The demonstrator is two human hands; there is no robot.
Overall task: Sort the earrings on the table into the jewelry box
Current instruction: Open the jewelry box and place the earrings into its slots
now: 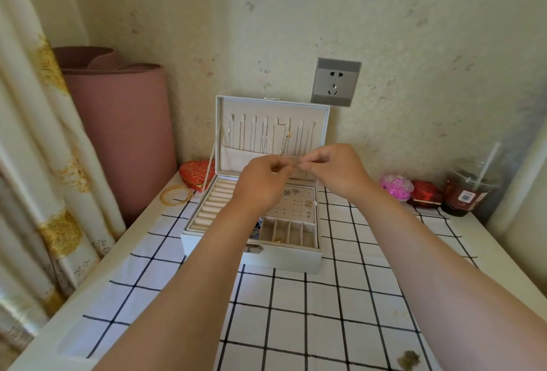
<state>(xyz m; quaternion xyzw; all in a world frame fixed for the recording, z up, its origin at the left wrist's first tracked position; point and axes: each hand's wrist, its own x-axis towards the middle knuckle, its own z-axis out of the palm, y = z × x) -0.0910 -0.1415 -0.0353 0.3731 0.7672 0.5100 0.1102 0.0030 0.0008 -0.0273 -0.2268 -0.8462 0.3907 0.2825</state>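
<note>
Both hands are raised over the open box (284, 258), their fingertips meeting. The left hand (265, 177) and right hand (336, 168) pinch a small piece (296, 161) between them; it is too small to tell what it is. The lid (319, 122) stands upright against the wall, with chains (266, 137) hanging inside. In the tray, ring rolls (211, 205) lie at 9 o'clock. A holed panel (291, 205) with a few studs (308, 204) sits at 1 o'clock. At 5 o'clock, slots (288, 233) hold a gold bit (278, 240). From the box, bangles (176, 194) and a red heart (197, 174) lie at 10 o'clock, a socket (335, 82) at 1 and a cup (467, 190) at 3. An earring (410, 359) lies on the checked cloth (296, 326) at 5.
</note>
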